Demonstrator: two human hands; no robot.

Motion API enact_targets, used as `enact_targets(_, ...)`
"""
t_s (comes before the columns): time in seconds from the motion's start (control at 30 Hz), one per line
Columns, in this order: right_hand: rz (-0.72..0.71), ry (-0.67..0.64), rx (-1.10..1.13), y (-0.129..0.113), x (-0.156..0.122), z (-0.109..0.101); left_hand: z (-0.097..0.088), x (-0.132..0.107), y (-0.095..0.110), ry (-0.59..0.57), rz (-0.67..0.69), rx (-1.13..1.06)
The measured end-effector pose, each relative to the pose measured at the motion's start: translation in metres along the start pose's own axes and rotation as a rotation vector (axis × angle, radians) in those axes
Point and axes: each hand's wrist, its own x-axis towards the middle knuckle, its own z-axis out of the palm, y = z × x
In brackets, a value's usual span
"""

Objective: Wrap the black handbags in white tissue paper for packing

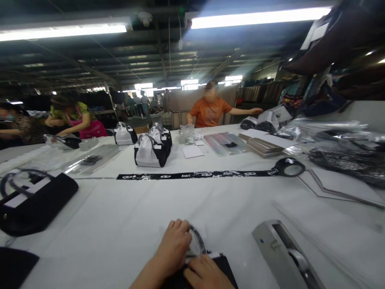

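Note:
At the lower middle of the head view a black handbag stands partly under my hands, its lower part cut off by the frame edge. My left hand is closed with fingers curled at the bag's wrapped handle; what lies inside the grip is mostly hidden. Bent over the top of the bag, my right hand grips it beside a strip of white paper. To the right sits a grey tape dispenser.
A roll of black printed tape has its strip stretched across the table. Another black handbag lies left; wrapped bags stand farther back. Cardboard sheets are at right. A person in orange works opposite; others are left.

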Motion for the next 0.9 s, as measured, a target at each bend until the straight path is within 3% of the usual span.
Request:
enact_targets(0.13, 0.209, -0.161, 0.156, -0.018, 0.012, -0.030, -0.019, -0.011, 0.013, 0.091, 0.109, -0.017)
enact_targets(0.27, 0.206, -0.195, 0.224, -0.023, 0.016, -0.047, -0.039, -0.025, 0.022, 0.060, 0.243, 0.043)
enact_targets(0.37, 0.204, -0.163, 0.249, -0.021, 0.012, -0.043, -0.043, -0.045, 0.017, 0.068, 0.003, -0.017)
enact_targets(0.47, 0.221, -0.079, 0.282, -0.015, 0.008, -0.035, -0.033, -0.066, 0.009, 0.206, -0.235, -0.281)
enact_targets(0.57, 0.359, 0.151, 0.229, -0.009, 0.005, -0.033, -0.022, -0.076, 0.008, 0.280, -0.243, -0.486)
enact_targets(0.7, 0.405, 0.375, -0.034, -0.010, 0.011, -0.040, -0.021, -0.074, 0.012, 0.259, -0.268, -0.441)
enact_targets(0.83, 0.271, 0.322, -0.146, -0.014, 0.016, -0.041, -0.027, -0.083, 0.016, 0.128, -0.091, -0.316)
enact_targets(0.9, 0.195, 0.239, -0.094, -0.014, 0.014, -0.036, -0.025, -0.101, 0.022, 0.127, -0.130, -0.169)
